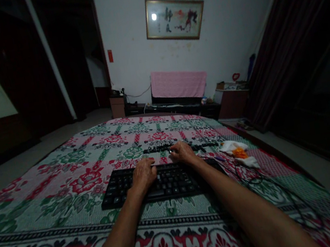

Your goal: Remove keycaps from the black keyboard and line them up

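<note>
A black keyboard (171,186) lies on the flowered bed cover in front of me. My left hand (143,174) rests on its left half, thumb and forefinger apart, with nothing visible between them. Just past the keyboard's back edge is my right hand (183,152), its fingers pinched together at a row of small black pieces (156,148) that look like loose keycaps. A tiny pale spot shows at those fingertips; what they hold is too small to make out. More black pieces (209,144) continue to the right of this hand.
White cloth (233,146) with an orange item (239,153) lies right of the keyboard. A dark cable (287,191) loops across the bed cover (55,211) at the right. Beyond the bed, a pink cloth (179,83) hangs over a screen on a low cabinet.
</note>
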`<state>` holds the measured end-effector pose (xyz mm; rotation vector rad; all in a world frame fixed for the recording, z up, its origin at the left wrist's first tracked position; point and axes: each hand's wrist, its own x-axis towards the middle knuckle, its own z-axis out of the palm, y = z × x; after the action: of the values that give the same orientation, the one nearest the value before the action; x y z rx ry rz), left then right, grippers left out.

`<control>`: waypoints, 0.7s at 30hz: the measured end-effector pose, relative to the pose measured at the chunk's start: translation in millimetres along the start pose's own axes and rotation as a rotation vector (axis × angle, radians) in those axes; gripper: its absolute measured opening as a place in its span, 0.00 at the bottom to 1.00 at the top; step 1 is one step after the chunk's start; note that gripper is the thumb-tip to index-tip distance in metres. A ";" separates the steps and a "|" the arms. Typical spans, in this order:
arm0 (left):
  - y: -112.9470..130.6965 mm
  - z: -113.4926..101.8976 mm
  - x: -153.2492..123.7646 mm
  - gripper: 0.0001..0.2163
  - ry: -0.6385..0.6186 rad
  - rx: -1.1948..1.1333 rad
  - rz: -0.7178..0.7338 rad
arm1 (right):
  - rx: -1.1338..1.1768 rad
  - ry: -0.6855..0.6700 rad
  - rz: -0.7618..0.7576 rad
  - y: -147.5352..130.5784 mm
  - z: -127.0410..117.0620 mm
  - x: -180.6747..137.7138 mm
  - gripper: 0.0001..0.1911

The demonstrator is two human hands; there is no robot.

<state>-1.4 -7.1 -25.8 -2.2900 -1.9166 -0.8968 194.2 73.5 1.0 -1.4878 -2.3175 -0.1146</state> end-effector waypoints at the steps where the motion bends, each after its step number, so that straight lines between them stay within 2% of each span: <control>1: 0.2 0.5 0.2 0.14 -0.002 -0.007 0.003 | -0.021 -0.016 0.009 -1.3 2.5 2.2 0.14; 9: -0.9 3.6 0.4 0.14 -0.039 0.006 0.009 | -0.130 -0.083 0.032 -5.2 11.5 14.8 0.15; 21: 0.1 1.2 -0.5 0.14 -0.053 0.015 0.012 | -0.198 -0.093 0.060 -5.8 16.5 16.7 0.17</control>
<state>-0.9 -7.2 -27.0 -2.3380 -1.9206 -0.8260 178.4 89.8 -7.4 -1.6895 -2.3906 -0.2704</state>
